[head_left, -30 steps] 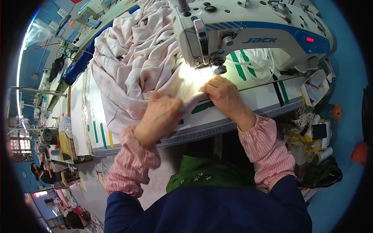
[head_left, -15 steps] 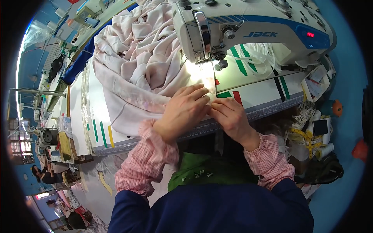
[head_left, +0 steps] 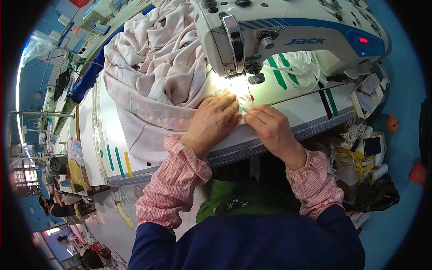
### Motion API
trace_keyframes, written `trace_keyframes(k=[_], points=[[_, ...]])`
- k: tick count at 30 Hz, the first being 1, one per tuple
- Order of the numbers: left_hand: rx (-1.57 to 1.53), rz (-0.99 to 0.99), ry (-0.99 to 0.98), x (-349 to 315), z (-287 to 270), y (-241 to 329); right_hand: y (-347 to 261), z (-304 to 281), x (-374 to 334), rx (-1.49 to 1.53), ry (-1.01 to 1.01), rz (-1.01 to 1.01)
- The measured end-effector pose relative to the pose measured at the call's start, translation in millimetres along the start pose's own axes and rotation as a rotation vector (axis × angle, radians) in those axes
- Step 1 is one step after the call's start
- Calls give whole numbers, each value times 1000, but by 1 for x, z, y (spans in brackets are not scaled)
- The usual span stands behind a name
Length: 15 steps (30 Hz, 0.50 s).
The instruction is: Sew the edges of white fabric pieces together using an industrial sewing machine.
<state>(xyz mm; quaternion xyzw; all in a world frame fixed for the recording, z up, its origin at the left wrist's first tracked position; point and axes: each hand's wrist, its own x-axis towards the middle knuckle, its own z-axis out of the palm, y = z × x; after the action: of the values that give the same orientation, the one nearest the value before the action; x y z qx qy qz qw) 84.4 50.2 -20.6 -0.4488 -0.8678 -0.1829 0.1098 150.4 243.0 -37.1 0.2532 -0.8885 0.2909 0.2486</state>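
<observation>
A large pale pink fabric (head_left: 157, 67) lies heaped in folds on the left of a white sewing machine (head_left: 288, 42), its near edge running under the lit needle area. My left hand (head_left: 213, 120) rests flat on the fabric just short of the presser foot (head_left: 236, 75), fingers stretched toward the needle. Close beside it, my right hand (head_left: 272, 132) pinches the fabric's edge between thumb and fingers. The pinched bit is mostly covered by the fingertips. Glare under the machine's lamp washes out the cloth at the needle.
A ruler strip (head_left: 310, 132) runs along the table's front edge. Coiled white tubing (head_left: 306, 67) lies behind the machine's arm. At right are a small box (head_left: 366, 96), a yellow tape measure (head_left: 355, 159) and thread spools (head_left: 377, 173). Other machines and people are at far left.
Both hands have shifted a little away from me toward the needle. My right hand now covers the red and green tape strips beside it. The view has tilted slightly.
</observation>
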Motion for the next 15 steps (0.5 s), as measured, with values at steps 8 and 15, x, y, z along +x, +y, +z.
trace_keyframes(k=[8, 15], points=[[-82, 17, -28, 11, -6, -15, 15, 4, 19, 6, -17, 1], [-38, 17, -37, 20, -7, -28, 24, 8, 31, 30, -43, 16]])
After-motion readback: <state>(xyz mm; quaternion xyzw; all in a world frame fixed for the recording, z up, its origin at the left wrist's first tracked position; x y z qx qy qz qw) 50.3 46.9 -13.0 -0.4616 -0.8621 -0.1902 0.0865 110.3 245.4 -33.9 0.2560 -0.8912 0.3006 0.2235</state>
